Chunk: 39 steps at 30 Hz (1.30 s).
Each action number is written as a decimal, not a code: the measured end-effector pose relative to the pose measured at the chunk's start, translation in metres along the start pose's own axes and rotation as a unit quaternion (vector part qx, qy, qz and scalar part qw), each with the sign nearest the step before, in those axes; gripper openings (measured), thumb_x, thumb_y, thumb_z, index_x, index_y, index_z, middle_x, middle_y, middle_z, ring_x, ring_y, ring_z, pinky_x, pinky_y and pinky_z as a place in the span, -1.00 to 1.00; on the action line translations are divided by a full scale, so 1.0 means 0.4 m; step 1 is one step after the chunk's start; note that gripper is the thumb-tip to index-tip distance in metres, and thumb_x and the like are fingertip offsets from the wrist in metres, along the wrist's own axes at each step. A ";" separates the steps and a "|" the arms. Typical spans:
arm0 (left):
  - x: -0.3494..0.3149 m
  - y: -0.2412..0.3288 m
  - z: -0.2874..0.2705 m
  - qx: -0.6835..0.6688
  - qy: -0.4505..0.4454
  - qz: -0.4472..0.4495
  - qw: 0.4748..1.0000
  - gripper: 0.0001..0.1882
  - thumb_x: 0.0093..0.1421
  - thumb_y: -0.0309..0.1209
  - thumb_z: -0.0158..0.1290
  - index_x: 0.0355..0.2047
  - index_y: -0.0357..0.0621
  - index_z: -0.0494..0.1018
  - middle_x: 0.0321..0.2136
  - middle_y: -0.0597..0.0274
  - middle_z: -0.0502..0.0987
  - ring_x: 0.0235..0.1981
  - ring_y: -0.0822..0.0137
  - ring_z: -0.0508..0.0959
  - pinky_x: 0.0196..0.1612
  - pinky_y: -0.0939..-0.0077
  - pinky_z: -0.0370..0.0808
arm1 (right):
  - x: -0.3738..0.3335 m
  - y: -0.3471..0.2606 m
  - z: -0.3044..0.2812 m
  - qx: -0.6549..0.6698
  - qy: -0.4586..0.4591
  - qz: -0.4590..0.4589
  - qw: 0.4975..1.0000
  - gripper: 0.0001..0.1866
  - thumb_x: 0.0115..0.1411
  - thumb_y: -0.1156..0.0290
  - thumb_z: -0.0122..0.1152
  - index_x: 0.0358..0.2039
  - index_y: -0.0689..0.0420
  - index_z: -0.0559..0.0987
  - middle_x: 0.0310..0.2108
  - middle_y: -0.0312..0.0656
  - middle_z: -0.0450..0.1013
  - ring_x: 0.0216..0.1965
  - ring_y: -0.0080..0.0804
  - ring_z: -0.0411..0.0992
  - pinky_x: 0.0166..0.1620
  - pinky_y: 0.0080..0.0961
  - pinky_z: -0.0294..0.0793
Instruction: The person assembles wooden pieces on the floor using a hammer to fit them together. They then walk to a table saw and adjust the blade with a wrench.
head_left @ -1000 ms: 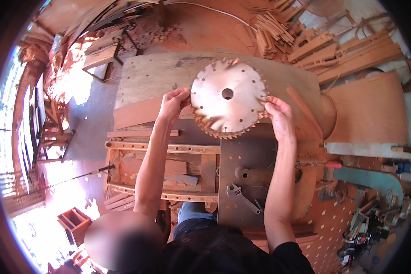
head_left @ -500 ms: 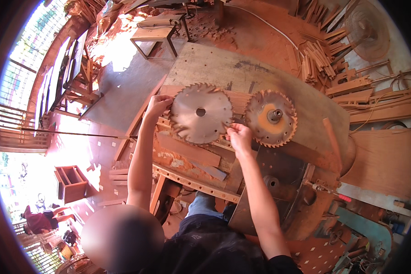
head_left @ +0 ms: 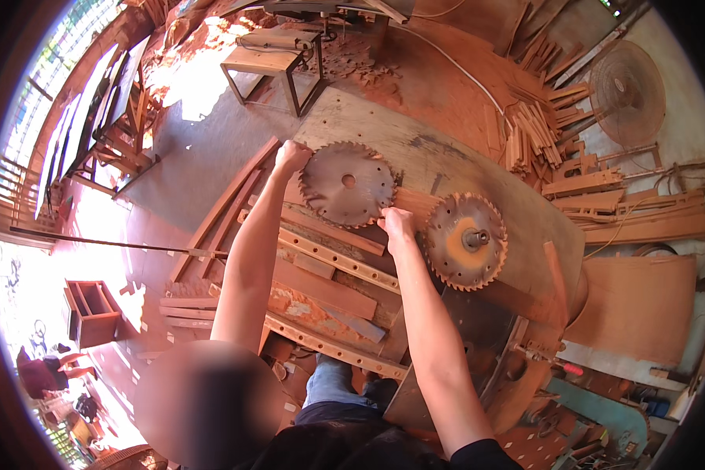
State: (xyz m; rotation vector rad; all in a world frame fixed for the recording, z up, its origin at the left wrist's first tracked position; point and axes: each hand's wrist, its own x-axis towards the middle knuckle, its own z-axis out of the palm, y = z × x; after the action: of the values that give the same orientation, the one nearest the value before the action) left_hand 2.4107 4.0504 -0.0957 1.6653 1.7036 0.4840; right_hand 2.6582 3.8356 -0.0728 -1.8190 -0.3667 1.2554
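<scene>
Out in front of me, a round toothed saw blade point(head_left: 333, 196) with a hole at its centre is held between both hands. My left hand point(head_left: 293, 157) is closed at the blade's upper left edge. At its lower right edge, my right hand point(head_left: 397, 223) pinches the rim. A second circular saw blade point(head_left: 445, 243), with an orange-brown middle, stands just right of my right hand, around a metal shaft end point(head_left: 475, 239). Behind both blades lies a worn, dusty board surface point(head_left: 517, 184).
Metal rails with holes point(head_left: 337, 256) and loose wood strips point(head_left: 321, 288) lie nearer me. A small wooden-topped stand point(head_left: 266, 61) is beyond, at far left. Stacked timber point(head_left: 534, 149) and a fan point(head_left: 627, 92) are at right. Another person point(head_left: 43, 374) is at far left.
Both hands have carried the held blade farther away from me, and my arms are stretched out more. The view has shifted, so the second blade appears lower.
</scene>
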 end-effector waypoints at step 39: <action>-1.961 -0.617 0.209 -0.111 0.003 -0.383 0.917 -0.60 0.20 -0.06 0.11 -0.10 0.02 0.70 -0.17 -0.02 0.71 -0.08 -0.04 0.68 0.05 0.06 0.59 | -0.902 0.542 -0.113 -0.248 -0.408 -0.043 0.878 -0.72 0.39 0.41 0.25 0.02 0.31 0.61 -0.20 -0.14 0.63 -0.28 -0.49 0.58 -0.22 -0.58 0.62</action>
State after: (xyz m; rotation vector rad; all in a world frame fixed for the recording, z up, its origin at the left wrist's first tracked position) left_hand 2.2402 3.2438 -0.1533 0.7351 2.0400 0.2780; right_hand 2.4872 3.4521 -0.0182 -1.5326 -1.3229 1.9551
